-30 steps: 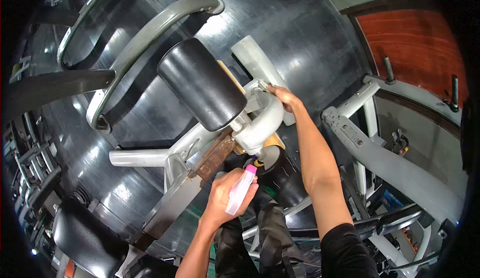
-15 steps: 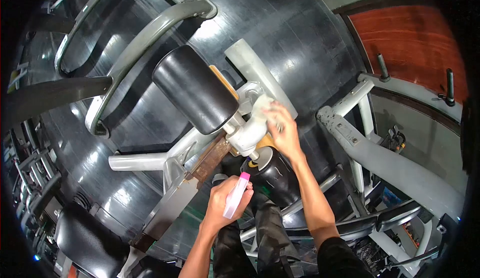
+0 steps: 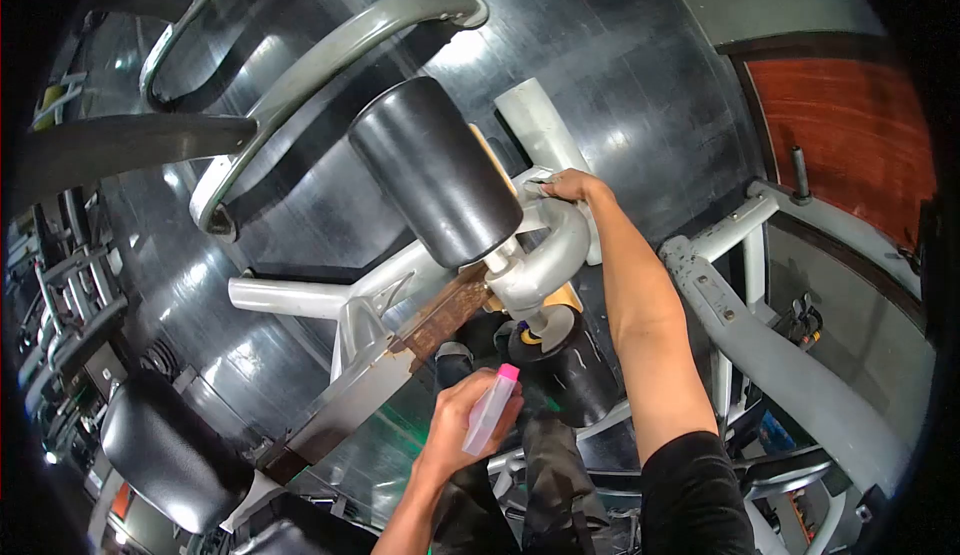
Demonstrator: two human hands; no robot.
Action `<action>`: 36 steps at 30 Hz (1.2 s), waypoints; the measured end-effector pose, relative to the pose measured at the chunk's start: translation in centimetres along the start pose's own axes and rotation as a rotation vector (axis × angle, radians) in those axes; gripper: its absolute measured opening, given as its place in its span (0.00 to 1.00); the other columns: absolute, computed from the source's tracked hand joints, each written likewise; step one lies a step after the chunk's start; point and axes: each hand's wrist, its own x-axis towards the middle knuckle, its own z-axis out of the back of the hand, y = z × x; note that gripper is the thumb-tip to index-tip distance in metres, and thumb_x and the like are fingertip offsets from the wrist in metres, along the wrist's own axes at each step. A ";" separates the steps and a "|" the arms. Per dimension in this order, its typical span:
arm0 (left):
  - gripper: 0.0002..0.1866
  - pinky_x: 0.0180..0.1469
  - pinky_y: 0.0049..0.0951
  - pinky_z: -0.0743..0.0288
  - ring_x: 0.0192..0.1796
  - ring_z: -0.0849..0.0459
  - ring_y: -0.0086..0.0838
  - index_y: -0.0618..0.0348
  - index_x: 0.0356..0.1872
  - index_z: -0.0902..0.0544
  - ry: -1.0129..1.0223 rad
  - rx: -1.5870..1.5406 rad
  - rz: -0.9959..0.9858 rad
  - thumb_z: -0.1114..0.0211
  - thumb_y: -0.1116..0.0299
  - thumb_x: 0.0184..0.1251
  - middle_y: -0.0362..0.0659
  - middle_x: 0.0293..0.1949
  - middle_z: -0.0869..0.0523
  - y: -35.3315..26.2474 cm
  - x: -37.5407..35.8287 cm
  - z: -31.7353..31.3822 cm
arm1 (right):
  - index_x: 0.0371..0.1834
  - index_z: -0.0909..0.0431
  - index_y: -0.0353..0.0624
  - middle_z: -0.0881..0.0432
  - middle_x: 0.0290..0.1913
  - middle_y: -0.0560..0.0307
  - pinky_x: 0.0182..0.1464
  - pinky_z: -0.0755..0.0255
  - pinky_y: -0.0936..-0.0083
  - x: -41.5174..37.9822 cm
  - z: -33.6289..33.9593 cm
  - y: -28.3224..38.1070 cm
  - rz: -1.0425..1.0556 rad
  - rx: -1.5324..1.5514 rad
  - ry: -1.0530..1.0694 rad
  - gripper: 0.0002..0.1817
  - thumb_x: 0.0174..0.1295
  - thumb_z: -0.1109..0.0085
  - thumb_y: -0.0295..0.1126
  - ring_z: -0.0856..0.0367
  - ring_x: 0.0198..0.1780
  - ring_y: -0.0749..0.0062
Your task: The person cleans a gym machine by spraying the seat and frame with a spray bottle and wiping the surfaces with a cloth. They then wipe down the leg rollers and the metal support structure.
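Observation:
My right hand is stretched forward and presses a pale cloth against the far side of a curved grey metal tube of a gym machine. The cloth is mostly hidden under my fingers. My left hand is low and close to me, wrapped around a clear spray bottle with a pink cap, its nozzle aimed toward the machine. A black padded roller juts out just left of the tube. A second black roller sits below the tube.
A rusty brown bracket joins the tube to a grey frame arm. Curved grey handles arch at upper left. Another grey machine frame stands right. A black seat pad lies lower left. The floor is shiny black rubber.
My right hand slid from the near side of the curved tube back up to its far end with the cloth. The left hand and bottle stayed low; the view shifted slightly.

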 end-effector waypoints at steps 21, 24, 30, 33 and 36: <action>0.07 0.41 0.32 0.19 0.36 0.12 0.41 0.64 0.38 0.16 0.031 0.031 -0.083 0.28 0.77 0.60 0.49 0.35 0.13 -0.4 -2.1 0.0 | 0.54 0.16 0.50 0.23 0.66 0.53 0.72 0.34 0.58 -26.6 -7.5 12.4 0.316 0.247 -0.906 0.25 0.50 0.38 0.19 0.34 0.74 0.50; 0.06 0.41 0.32 0.19 0.36 0.12 0.41 0.65 0.37 0.16 0.038 0.051 -0.095 0.29 0.77 0.61 0.49 0.34 0.13 -0.3 -2.7 0.1 | 0.59 0.17 0.49 0.24 0.67 0.46 0.70 0.32 0.60 -22.1 -8.5 9.5 0.231 0.441 -1.110 0.21 0.61 0.38 0.25 0.32 0.72 0.45; 0.06 0.41 0.32 0.19 0.35 0.11 0.40 0.65 0.37 0.16 0.033 0.064 -0.118 0.30 0.77 0.60 0.49 0.34 0.13 -0.3 -4.0 0.8 | 0.62 0.23 0.39 0.17 0.57 0.49 0.58 0.24 0.64 -11.3 -8.6 1.6 -0.098 1.607 -0.613 0.24 0.76 0.50 0.47 0.17 0.54 0.62; 0.06 0.41 0.32 0.19 0.35 0.11 0.40 0.65 0.37 0.16 0.041 0.078 -0.076 0.30 0.78 0.60 0.49 0.34 0.12 -0.6 -4.9 1.7 | 0.65 0.28 0.44 0.19 0.59 0.51 0.58 0.22 0.60 -9.6 -9.7 1.2 -0.088 1.938 -0.366 0.26 0.79 0.58 0.52 0.18 0.54 0.61; 0.06 0.41 0.32 0.19 0.36 0.11 0.39 0.64 0.37 0.16 0.008 0.061 -0.070 0.30 0.78 0.60 0.48 0.34 0.12 -0.5 -5.6 2.7 | 0.64 0.30 0.38 0.21 0.58 0.48 0.64 0.23 0.56 -12.2 -9.2 3.2 -0.217 2.140 -0.429 0.20 0.80 0.57 0.41 0.18 0.55 0.60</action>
